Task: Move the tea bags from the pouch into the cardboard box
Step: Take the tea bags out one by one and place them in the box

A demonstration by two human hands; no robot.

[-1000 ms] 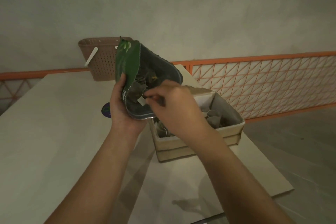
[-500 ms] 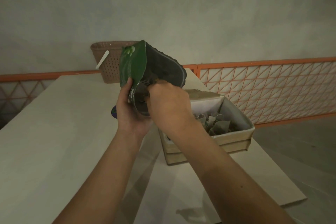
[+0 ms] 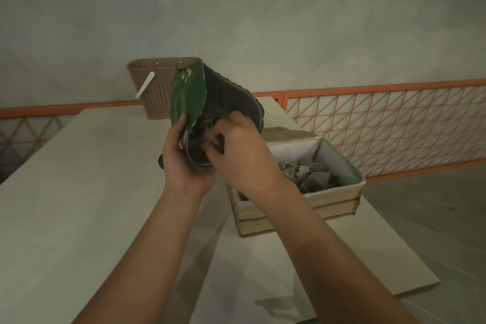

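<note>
1. Since a second ago the right hand (image 3: pixel 236 150) has pushed deeper into the pouch (image 3: pixel 210 102); the white tag it pinched back then is out of sight.
2. Left hand (image 3: pixel 178 158) grips the pouch low down, mid-frame, mouth tipped right. Right fingers are curled inside; can't tell what they hold.
3. Cardboard box (image 3: pixel 328 200) sits just right of the hands near the table (image 3: pixel 79 192) edge, tea bags (image 3: pixel 313 179) piled inside.
4. Basket (image 3: pixel 155 87) stands behind, upper left.
</note>
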